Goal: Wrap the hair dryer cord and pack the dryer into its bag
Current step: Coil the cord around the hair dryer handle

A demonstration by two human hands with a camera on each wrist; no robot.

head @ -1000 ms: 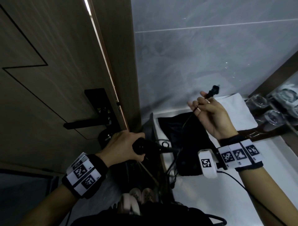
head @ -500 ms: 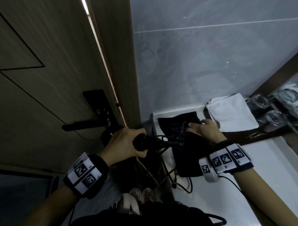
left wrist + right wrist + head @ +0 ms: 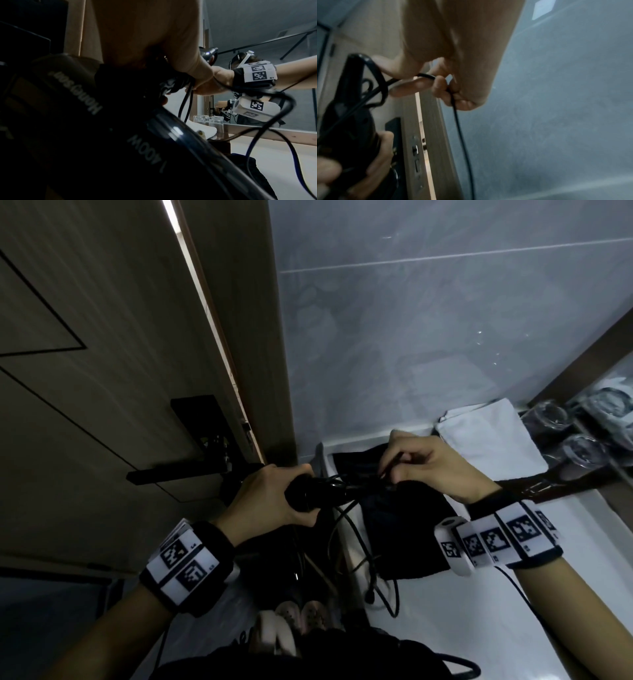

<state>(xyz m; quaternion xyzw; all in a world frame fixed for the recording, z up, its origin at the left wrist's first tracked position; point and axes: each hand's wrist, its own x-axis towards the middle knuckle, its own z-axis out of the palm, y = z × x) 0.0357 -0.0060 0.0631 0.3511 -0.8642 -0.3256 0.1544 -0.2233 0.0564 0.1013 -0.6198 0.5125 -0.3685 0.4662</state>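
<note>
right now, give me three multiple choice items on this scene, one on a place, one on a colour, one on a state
1. Where does the black fabric bag lie?
A. on the white counter
B. on the door handle
C. on the floor

2. What colour is the folded cloth beside the drinking glasses?
A. red
B. white
C. black

3. What is the right hand doing?
A. resting flat
B. pinching the black cord
C. holding a glass

Key: 1 A, the bag sprawls on the white counter; 2 B, the cloth shows white; 3 B, the fingers curl on the cord while the left hand grips the black hair dryer.

light: dim, bluish | source: bright slit at door edge (image 3: 205, 299), upper left | wrist views: soft, near hands blurred | edges: wide-angle bend
</note>
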